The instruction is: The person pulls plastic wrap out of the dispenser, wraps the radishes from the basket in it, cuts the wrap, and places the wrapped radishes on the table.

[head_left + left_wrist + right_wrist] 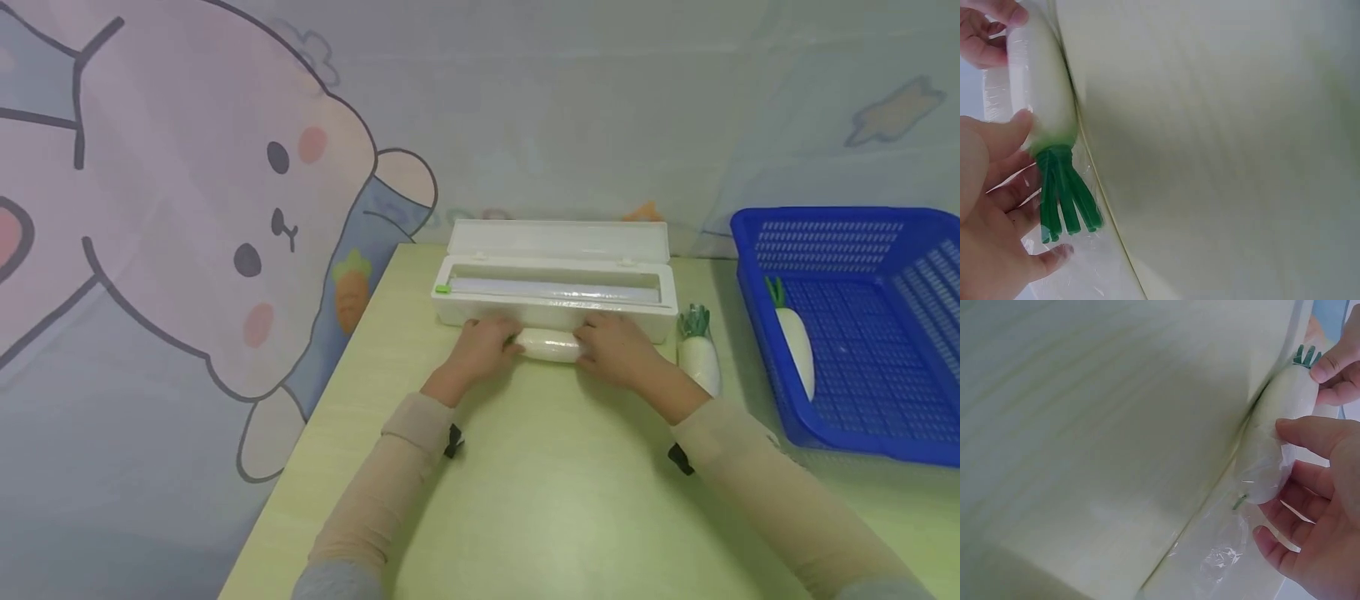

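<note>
1. Head view: the white radish [551, 345] lies crosswise on the counter [525, 500], along the near side of the white box [555, 313].
2. Left hand [483, 344] grasps the leafy end, while the right hand [618, 348] grasps the tapered end; gripping both ends probably lets it turn evenly.
3. Behind it, the box's lid [558, 242] stands raised, presumably leaving the roll [555, 291] inside within reach.
4. A second radish [699, 365] sits right of the box and a third radish [797, 350] lies in the blue basket [862, 448], perhaps to leave working room.
5. Materials: glossy, creased clear film [1222, 559] clings to the held radish and trails past its tip. That body is smooth, pale and plump; its green leaves [1063, 187] are stubby, blunt-ended strips. Box and basket look like plastic, the latter's walls latticed.
</note>
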Demonstrator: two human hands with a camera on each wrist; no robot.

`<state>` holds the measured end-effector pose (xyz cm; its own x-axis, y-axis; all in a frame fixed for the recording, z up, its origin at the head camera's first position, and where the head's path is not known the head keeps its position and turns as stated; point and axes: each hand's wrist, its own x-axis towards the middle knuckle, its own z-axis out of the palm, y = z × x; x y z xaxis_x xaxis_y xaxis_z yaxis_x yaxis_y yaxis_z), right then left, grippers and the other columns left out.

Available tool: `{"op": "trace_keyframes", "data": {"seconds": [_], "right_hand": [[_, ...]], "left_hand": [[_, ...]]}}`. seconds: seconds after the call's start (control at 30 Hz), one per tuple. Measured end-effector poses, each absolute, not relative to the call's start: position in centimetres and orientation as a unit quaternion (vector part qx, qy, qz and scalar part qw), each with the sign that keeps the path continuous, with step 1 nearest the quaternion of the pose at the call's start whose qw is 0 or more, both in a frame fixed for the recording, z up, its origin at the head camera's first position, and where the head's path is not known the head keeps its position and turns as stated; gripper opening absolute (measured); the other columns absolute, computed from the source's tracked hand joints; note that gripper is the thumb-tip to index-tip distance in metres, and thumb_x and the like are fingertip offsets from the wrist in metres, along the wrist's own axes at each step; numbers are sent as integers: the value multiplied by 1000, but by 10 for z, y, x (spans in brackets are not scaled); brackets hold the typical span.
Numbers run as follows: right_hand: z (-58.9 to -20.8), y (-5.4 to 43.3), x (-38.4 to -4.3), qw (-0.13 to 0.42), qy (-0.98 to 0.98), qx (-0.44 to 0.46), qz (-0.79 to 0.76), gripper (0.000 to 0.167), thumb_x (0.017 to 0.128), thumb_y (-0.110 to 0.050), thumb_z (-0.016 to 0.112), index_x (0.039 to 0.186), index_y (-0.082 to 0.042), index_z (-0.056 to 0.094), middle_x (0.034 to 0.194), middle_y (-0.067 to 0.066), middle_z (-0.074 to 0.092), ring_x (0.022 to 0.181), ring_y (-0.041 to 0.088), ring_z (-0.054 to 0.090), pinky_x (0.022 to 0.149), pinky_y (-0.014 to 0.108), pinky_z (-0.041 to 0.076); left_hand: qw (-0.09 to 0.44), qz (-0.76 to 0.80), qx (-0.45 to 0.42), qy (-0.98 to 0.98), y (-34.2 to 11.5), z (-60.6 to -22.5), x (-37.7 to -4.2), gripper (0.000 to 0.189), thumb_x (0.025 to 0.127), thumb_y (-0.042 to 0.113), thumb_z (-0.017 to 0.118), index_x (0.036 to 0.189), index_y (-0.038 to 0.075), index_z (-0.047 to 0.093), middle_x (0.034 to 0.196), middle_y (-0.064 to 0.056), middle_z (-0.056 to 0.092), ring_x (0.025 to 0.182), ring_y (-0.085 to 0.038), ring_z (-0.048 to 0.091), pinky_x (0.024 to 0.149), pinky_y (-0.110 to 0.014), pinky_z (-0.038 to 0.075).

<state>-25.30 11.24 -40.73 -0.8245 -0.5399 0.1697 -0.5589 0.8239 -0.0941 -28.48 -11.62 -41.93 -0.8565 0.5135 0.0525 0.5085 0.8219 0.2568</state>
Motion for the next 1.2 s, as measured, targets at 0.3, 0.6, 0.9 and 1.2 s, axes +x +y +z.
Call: {"op": "trace_keyframes", "data": {"seconds": [0.3,0.6,0.9,1.2], "right_hand": [[-404,113,-251,79,-946,301,93,25,80,-14,72,98,2,67,92,15,63,92,35,60,81,49,48],[-380,108,-253,46,-953,283,100,38,87,-20,70,117,3,64,111,20,64,100,39,60,80,50,51],[-334,85,-281,33,-948,284,140,41,92,-21,64,124,5,59,121,23,60,112,40,55,90,51,47],[-301,40,-306,21,-945,280,166,42,95,-25,59,128,0,57,122,18,60,111,36,56,91,47,46]], "left_hand": [[-18,153,295,943,-132,-419,-279,38,92,21,64,126,5,62,124,-12,64,119,-29,56,104,-48,37],[-30,230,258,938,-154,-407,-282,37,94,19,62,126,1,61,127,-14,62,123,-29,54,106,-39,38],[-84,341,180,919,-185,-392,-292,34,96,18,60,126,0,61,118,-14,63,109,-29,55,91,-43,45],[-105,409,110,900,-208,-393,-311,45,94,17,63,133,-2,52,131,-19,48,116,-37,45,96,-47,39]]}}
